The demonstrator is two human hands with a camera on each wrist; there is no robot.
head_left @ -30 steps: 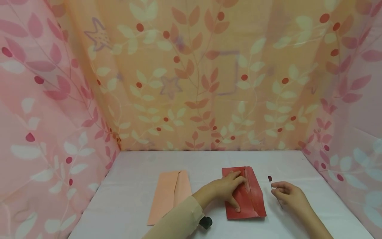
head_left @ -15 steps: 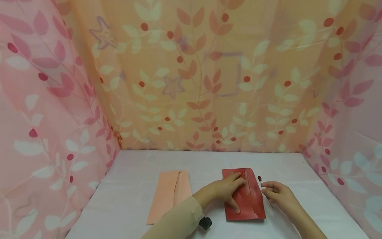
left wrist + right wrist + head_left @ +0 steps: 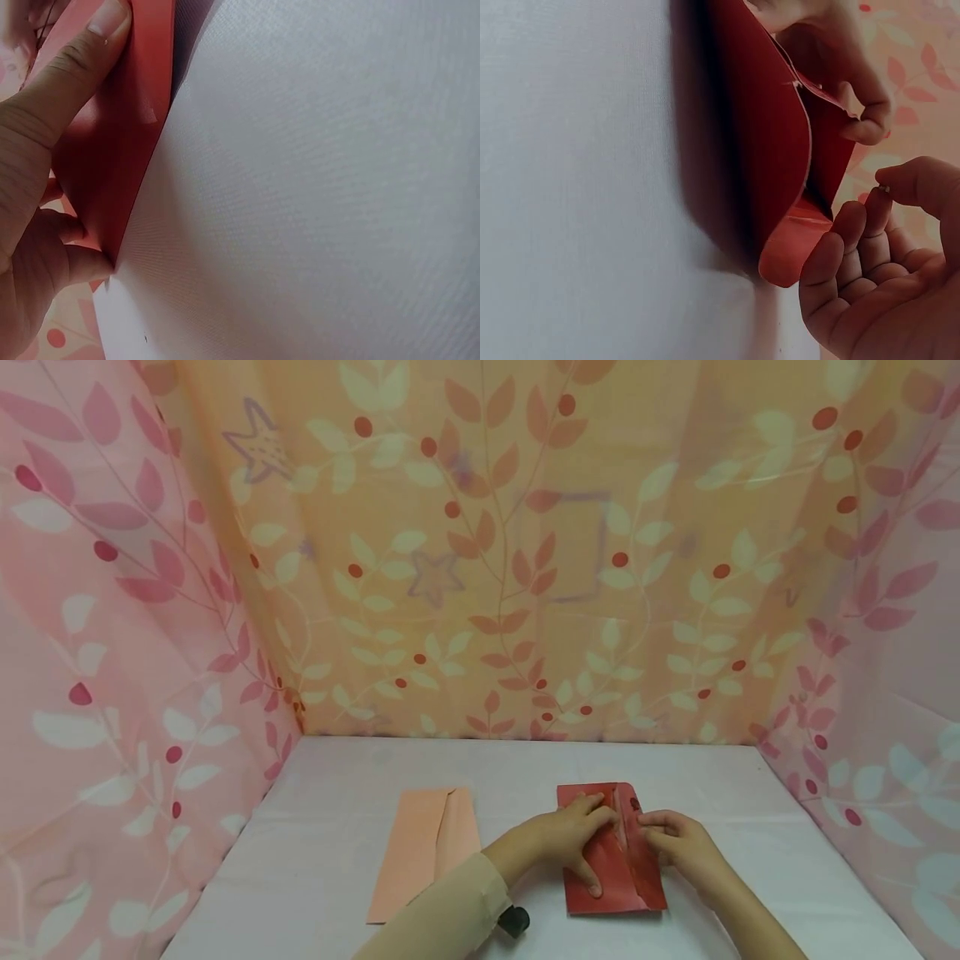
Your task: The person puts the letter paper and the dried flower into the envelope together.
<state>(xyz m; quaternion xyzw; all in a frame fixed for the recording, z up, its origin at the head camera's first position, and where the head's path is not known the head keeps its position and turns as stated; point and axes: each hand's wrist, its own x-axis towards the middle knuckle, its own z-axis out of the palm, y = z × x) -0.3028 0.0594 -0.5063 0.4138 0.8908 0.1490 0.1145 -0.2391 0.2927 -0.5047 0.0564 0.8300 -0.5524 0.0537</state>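
Observation:
The red envelope (image 3: 611, 889) lies on the white table with its flap to the right. My left hand (image 3: 576, 835) grips it; in the left wrist view the thumb (image 3: 109, 22) lies on its paper and fingertips curl at its edge. The right wrist view shows the envelope mouth (image 3: 829, 150) gaping, with left-hand fingers at its upper edge. My right hand (image 3: 682, 845) pinches a thin-stemmed flower with a small dark red head (image 3: 634, 804), held over the flap. Most of its stem is hidden; a tiny pale bit (image 3: 884, 189) shows between thumb and finger.
A peach envelope (image 3: 420, 847) lies to the left, partly behind my left sleeve (image 3: 450, 906). A small black object (image 3: 514, 921) sits beside that forearm. Leaf-patterned curtains (image 3: 480, 568) stand at the back and both sides of the table.
My right hand has moved left with the flower, from beside the red envelope to over its flap. The left hand and both envelopes have stayed in place.

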